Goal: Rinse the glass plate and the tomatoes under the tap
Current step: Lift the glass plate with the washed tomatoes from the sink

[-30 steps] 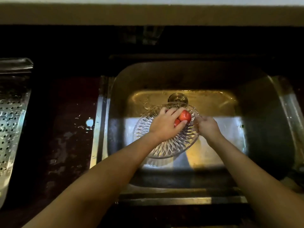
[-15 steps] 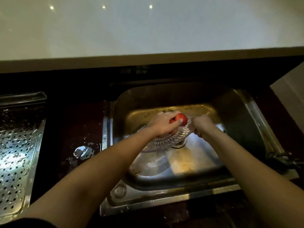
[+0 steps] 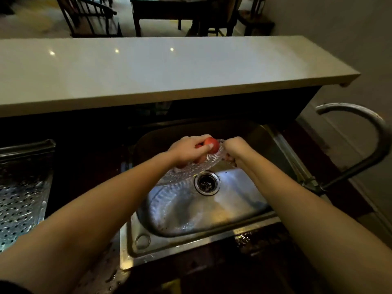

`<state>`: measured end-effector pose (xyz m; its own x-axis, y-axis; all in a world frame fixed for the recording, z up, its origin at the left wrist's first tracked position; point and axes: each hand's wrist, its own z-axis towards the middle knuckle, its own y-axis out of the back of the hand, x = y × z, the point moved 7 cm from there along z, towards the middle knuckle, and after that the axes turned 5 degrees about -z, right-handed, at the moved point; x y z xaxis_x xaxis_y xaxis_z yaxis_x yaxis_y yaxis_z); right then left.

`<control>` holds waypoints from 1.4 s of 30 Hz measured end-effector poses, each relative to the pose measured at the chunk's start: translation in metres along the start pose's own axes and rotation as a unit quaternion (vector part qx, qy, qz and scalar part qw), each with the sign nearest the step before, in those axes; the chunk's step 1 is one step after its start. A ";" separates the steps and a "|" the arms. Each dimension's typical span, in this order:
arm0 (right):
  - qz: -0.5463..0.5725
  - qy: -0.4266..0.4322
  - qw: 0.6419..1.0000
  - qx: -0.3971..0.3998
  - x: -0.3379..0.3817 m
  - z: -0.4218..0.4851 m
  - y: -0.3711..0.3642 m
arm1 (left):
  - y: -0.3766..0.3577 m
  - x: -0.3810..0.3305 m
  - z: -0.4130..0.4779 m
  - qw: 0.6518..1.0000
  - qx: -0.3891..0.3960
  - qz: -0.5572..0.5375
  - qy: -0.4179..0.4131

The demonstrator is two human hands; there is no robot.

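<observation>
Glass plate and tomatoes held over the sink, rinse not yet visibly under way. The left hand (image 3: 186, 151) is curled over the upper face of the glass plate (image 3: 191, 168), its fingers closed on a red tomato (image 3: 211, 145) so that it stays pressed to the glass; a second reddish shape shows under the palm, probably another tomato, though this cannot be confirmed. The right hand (image 3: 235, 148) is closed on the plate's right rim, bearing its weight. The plate is tilted and raised above the sink (image 3: 212, 209) floor, towards the basin's far edge, just beyond the drain (image 3: 206, 183). The tap (image 3: 360, 145) arches at the sink's right edge, its spout well apart from the plate — no stream is visible. To do the step well, the plate should probably be carried under the spout, kept tilted so that water runs off towards the drain, with the tomatoes pinned against slipping on wet glass. The basin holds nothing besides its strainer; a perforated tray (image 3: 21, 198) lies at the worktop's left edge — empty as far as it shows.
</observation>
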<state>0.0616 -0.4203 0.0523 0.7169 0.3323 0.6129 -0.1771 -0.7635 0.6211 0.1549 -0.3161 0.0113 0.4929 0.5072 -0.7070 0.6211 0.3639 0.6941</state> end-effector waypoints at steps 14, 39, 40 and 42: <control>0.094 0.139 0.986 0.002 0.034 -0.069 -0.083 | 0.067 0.007 -0.148 0.969 -0.175 0.169 0.051; 0.155 0.109 0.980 0.055 0.139 -0.175 -0.397 | 0.189 0.240 -0.339 0.943 -0.139 0.282 0.112; 0.155 0.100 0.982 0.047 0.140 -0.175 -0.403 | 0.190 0.248 -0.338 0.945 -0.136 0.276 0.107; 0.141 0.076 0.987 0.033 0.141 -0.175 -0.413 | 0.189 0.260 -0.337 0.951 -0.128 0.266 0.097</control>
<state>0.1177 0.0383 -0.0322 0.5350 0.1766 0.8262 -0.3079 -0.8699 0.3853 0.1953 0.1476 0.0045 0.5581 0.7982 -0.2265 0.1352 0.1819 0.9740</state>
